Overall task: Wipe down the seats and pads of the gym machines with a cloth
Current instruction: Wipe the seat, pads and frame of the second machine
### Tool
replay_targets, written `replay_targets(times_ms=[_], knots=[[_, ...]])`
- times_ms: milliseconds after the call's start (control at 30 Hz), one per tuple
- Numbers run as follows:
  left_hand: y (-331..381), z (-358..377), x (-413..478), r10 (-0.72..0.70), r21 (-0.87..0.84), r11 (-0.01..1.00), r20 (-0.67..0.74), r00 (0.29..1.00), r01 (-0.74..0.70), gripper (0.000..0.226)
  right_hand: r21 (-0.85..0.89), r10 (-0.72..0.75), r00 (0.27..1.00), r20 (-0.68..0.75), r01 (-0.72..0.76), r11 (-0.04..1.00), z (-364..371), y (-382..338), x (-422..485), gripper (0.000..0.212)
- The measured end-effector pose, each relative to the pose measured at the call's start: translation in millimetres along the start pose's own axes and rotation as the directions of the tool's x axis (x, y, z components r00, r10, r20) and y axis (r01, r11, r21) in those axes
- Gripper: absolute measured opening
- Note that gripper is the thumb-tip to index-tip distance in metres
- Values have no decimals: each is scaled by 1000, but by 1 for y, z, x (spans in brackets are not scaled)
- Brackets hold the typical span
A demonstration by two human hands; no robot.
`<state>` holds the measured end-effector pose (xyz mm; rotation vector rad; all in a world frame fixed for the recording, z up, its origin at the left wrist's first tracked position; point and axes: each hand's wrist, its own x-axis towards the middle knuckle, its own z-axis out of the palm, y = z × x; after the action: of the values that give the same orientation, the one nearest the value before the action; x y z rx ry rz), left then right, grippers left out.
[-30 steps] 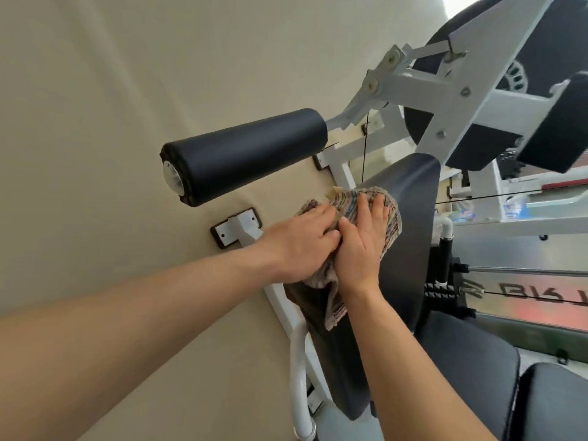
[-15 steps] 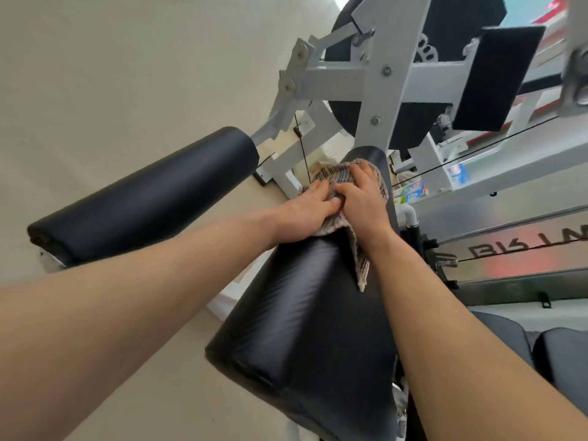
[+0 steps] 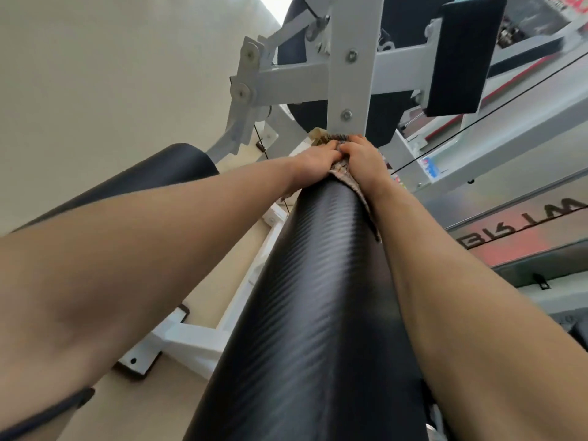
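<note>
A long black textured pad (image 3: 318, 297) of a white gym machine runs from the bottom of the view up to the middle. At its far end both hands press a patterned beige cloth (image 3: 342, 171) onto it. My left hand (image 3: 313, 160) lies on the cloth's left side, fingers curled over it. My right hand (image 3: 362, 157) sits beside it on the right, touching the left hand. A strip of cloth hangs down along my right wrist. Most of the cloth is hidden under the hands.
A black roller pad (image 3: 152, 179) lies left of the arms. The white frame (image 3: 350, 65) rises just beyond the hands, with a small black pad (image 3: 464, 52) at upper right. A cable (image 3: 477, 122) crosses on the right. Beige floor (image 3: 95, 74) fills the left.
The view has closed in and swung along the black pad, which now fills the centre. Both hands have pushed the cloth farther up the pad, to right under the white frame.
</note>
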<state>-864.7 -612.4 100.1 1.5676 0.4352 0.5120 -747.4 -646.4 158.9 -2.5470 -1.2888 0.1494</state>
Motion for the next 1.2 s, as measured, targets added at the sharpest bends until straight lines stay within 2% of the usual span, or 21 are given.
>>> replay_targets(times_ms=[67, 133, 233, 400, 500, 633, 833, 967, 1067, 1200], knots=[[-3, 0, 4, 37, -1, 999, 3, 999, -37, 43, 52, 68, 998, -15, -67, 996, 2, 2, 9, 18], [1, 1, 1, 20, 19, 1000, -3, 1000, -20, 44, 67, 100, 995, -1, -100, 993, 2, 5, 8, 22], [8, -1, -26, -4, 40, 999, 7, 1000, 4, 46, 43, 57, 998, 34, -58, 997, 1, 4, -13, 40], [6, -3, -99, 36, 103, 994, 80, 996, -44, 54, 157, -21, 999, 50, 13, 987, 2, -8, -104, 73], [2, 1, -149, 38, 95, 994, 154, 987, -53, 57, 205, -57, 998, 41, 48, 978, 5, -23, -172, 71], [8, 4, -219, 6, 51, 999, 153, 988, -14, 58, 193, -67, 995, 73, 52, 980, 4, -44, -251, 73], [11, 13, -289, 2, 38, 999, 139, 990, -7, 69, 175, -84, 991, 107, 64, 982, 8, -59, -304, 75], [9, 13, -249, 19, -2, 1000, 137, 990, -19, 66, 200, -81, 995, 59, 67, 977, 10, -52, -277, 69], [7, 11, -186, 43, -25, 999, 115, 992, -40, 68, 218, -54, 998, 42, 44, 975, 11, -42, -232, 69], [-1, 7, -102, 71, -8, 997, 119, 990, -71, 56, 227, 8, 1000, 29, -15, 974, 8, -28, -159, 70]])
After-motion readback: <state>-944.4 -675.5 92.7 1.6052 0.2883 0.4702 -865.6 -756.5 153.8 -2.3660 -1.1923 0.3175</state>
